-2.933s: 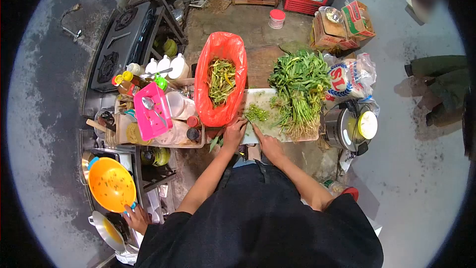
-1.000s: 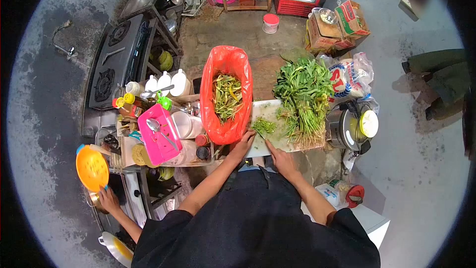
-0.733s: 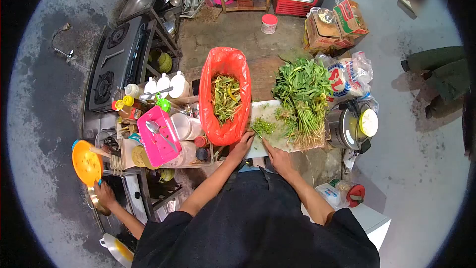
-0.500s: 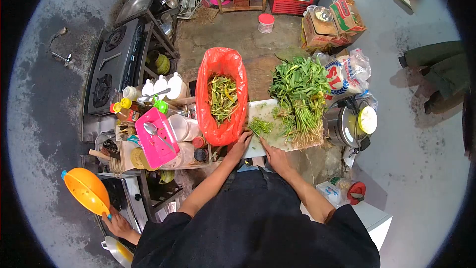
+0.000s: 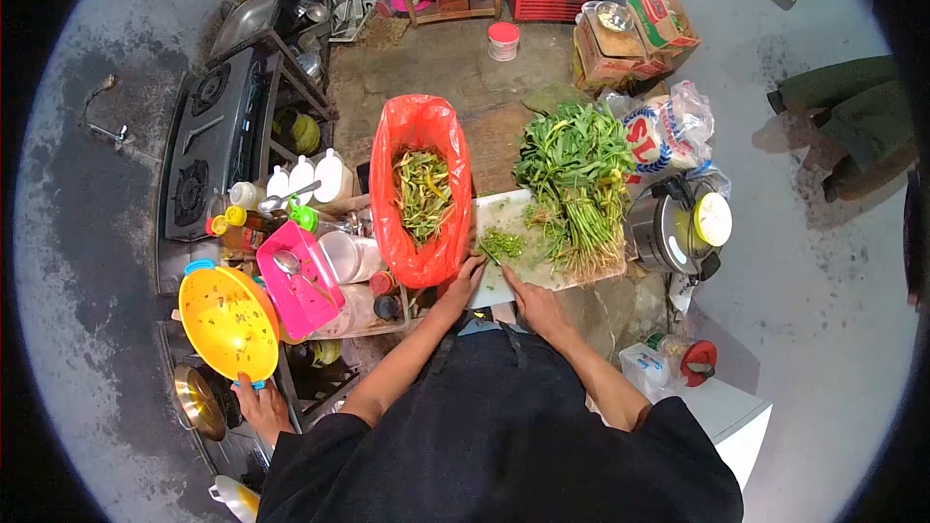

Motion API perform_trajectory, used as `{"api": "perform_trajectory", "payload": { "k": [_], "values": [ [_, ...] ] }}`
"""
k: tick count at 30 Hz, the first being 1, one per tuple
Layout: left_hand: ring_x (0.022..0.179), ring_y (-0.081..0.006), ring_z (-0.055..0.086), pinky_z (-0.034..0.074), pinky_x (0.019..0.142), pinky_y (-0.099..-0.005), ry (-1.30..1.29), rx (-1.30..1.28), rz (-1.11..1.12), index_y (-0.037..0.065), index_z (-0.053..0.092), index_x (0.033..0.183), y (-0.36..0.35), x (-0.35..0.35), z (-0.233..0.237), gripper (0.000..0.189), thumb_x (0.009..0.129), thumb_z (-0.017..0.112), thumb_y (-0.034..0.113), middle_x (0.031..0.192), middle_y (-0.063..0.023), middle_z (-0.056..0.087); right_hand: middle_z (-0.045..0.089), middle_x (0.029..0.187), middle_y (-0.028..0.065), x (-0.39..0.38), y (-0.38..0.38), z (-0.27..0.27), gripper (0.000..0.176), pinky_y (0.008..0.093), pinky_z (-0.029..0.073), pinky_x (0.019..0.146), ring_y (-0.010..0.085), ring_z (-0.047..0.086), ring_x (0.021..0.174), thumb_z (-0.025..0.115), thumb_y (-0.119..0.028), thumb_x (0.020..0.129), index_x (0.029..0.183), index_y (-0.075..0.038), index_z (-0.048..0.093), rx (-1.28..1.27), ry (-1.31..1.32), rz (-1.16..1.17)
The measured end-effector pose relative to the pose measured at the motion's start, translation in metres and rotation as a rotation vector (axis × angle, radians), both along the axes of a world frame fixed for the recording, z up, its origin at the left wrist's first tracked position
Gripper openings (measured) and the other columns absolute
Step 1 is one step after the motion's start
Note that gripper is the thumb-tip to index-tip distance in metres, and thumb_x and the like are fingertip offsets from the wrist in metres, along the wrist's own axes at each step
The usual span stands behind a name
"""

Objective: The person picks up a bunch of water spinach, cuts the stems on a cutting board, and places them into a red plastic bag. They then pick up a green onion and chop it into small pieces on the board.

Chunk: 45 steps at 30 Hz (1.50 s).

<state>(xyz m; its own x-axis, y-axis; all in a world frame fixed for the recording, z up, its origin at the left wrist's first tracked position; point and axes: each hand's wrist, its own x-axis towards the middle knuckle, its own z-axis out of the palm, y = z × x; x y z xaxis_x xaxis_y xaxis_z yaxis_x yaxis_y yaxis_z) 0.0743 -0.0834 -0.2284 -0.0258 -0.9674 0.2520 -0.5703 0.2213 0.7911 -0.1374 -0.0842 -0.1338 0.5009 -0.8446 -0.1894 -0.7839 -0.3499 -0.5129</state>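
Note:
On the white cutting board [image 5: 489, 217], my left hand [image 5: 465, 283] rests at the left edge beside a small pile of chopped greens [image 5: 504, 243]; its fingers are close together and whatever they press is too small to make out. My right hand [image 5: 539, 308] is closed around a knife [image 5: 493, 257], its index finger stretched toward the blade beside the greens. A large bunch of leafy greens with roots [image 5: 581, 169] covers the board's right side. Left of the board stands a red plastic bag [image 5: 385, 199] holding yellow-green trimmings [image 5: 424, 196].
At the left, another person's hand [image 5: 262, 409] holds a yellow colander [image 5: 228, 320] beside a pink basket [image 5: 300, 302] with a spoon. Bottles and jars [image 5: 334, 174] stand left of the bag. A pot [image 5: 663, 235] is right of the greens; a stove [image 5: 205, 150] is at far left.
The other person's hand has moved the yellow colander up and right, toward the pink basket, turning its inside into view. The whole view has shifted slightly. My hands remain at the chopped greens.

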Motion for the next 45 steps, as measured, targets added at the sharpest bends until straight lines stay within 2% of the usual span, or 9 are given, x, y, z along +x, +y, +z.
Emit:
{"api": "perform_trajectory", "payload": {
  "k": [2, 6, 8, 11, 17, 21, 29, 35, 45],
  "values": [
    [0.098, -0.0270, 0.063, 0.049, 0.088, -0.0331, 0.104, 0.068, 0.030, 0.004, 0.063, 0.114, 0.003, -0.003, 0.022, 0.021, 0.094, 0.066, 0.007, 0.102, -0.0139, 0.064, 0.068, 0.080, 0.0212, 0.001, 0.002, 0.002, 0.071, 0.0527, 0.055, 0.064, 0.0408, 0.068, 0.071, 0.054, -0.013, 0.093, 0.157, -0.027, 0.027, 0.020, -0.019, -0.011],
    [0.098, -0.0264, 0.063, 0.049, 0.088, -0.0330, 0.055, 0.112, 0.040, 0.005, 0.064, 0.116, 0.001, -0.003, 0.002, 0.022, 0.094, 0.066, 0.006, 0.101, -0.0124, 0.063, 0.068, 0.079, 0.0216, 0.001, 0.007, -0.003, 0.072, 0.0532, 0.054, 0.064, 0.0415, 0.067, 0.070, 0.055, -0.010, 0.092, 0.157, -0.026, 0.028, -0.001, -0.072, -0.012],
    [0.103, -0.0258, 0.064, 0.050, 0.090, -0.0325, -0.024, -0.063, 0.012, 0.004, 0.064, 0.118, -0.002, -0.003, 0.019, 0.023, 0.094, 0.065, 0.004, 0.105, -0.0124, 0.065, 0.068, 0.079, 0.0214, 0.000, 0.008, -0.006, 0.072, 0.0533, 0.054, 0.063, 0.0414, 0.067, 0.070, 0.055, -0.009, 0.092, 0.157, -0.026, 0.028, -0.009, -0.073, -0.008],
    [0.103, -0.0257, 0.065, 0.051, 0.089, -0.0332, 0.208, -0.003, 0.044, 0.004, 0.064, 0.118, 0.002, -0.003, -0.051, 0.024, 0.094, 0.064, 0.003, 0.107, -0.0119, 0.066, 0.068, 0.077, 0.0209, 0.003, 0.004, -0.012, 0.073, 0.0529, 0.054, 0.062, 0.0407, 0.068, 0.068, 0.055, -0.009, 0.091, 0.157, -0.026, 0.028, -0.029, -0.013, -0.005],
    [0.102, -0.0294, 0.066, 0.051, 0.089, -0.0354, 0.004, -0.013, 0.063, 0.003, 0.064, 0.118, 0.000, -0.005, 0.008, 0.026, 0.093, 0.067, 0.007, 0.106, -0.0151, 0.067, 0.067, 0.073, 0.0191, -0.006, 0.010, -0.022, 0.073, 0.0517, 0.055, 0.057, 0.0390, 0.068, 0.064, 0.054, -0.010, 0.091, 0.157, -0.026, 0.028, -0.083, 0.005, 0.022],
    [0.101, -0.0310, 0.066, 0.051, 0.090, -0.0356, 0.012, -0.005, 0.081, 0.003, 0.064, 0.120, 0.001, -0.007, 0.007, 0.028, 0.093, 0.068, 0.010, 0.105, -0.0170, 0.068, 0.067, 0.071, 0.0168, -0.009, 0.009, -0.020, 0.070, 0.0490, 0.054, 0.053, 0.0358, 0.067, 0.060, 0.054, -0.012, 0.092, 0.157, -0.025, 0.030, -0.160, 0.114, 0.053],
    [0.117, -0.0370, 0.062, 0.050, 0.094, -0.0430, 0.057, 0.426, 0.126, 0.008, 0.061, 0.130, 0.013, -0.013, 0.064, 0.033, 0.100, 0.059, 0.022, 0.125, -0.0200, 0.065, 0.067, 0.069, 0.0127, -0.017, 0.000, 0.005, 0.066, 0.0462, 0.051, 0.050, 0.0316, 0.064, 0.055, 0.055, -0.017, 0.094, 0.156, -0.025, 0.033, -0.185, 0.083, 0.070],
    [0.116, -0.0349, 0.063, 0.050, 0.096, -0.0404, 0.035, 0.297, 0.151, 0.010, 0.061, 0.130, 0.012, -0.010, 0.033, 0.033, 0.100, 0.058, 0.023, 0.124, -0.0172, 0.066, 0.067, 0.069, 0.0129, -0.015, 0.005, 0.005, 0.068, 0.0461, 0.052, 0.051, 0.0316, 0.066, 0.056, 0.056, -0.019, 0.094, 0.157, -0.028, 0.031, -0.190, 0.113, 0.121],
    [0.119, -0.0304, 0.061, 0.048, 0.100, -0.0372, 0.079, 0.269, 0.168, 0.007, 0.063, 0.125, 0.011, -0.011, 0.034, 0.029, 0.099, 0.060, 0.019, 0.125, -0.0132, 0.065, 0.067, 0.067, 0.0158, -0.002, 0.007, -0.006, 0.070, 0.0480, 0.052, 0.052, 0.0345, 0.066, 0.056, 0.057, -0.018, 0.093, 0.157, -0.026, 0.030, -0.182, 0.103, 0.106]
  ]
}}
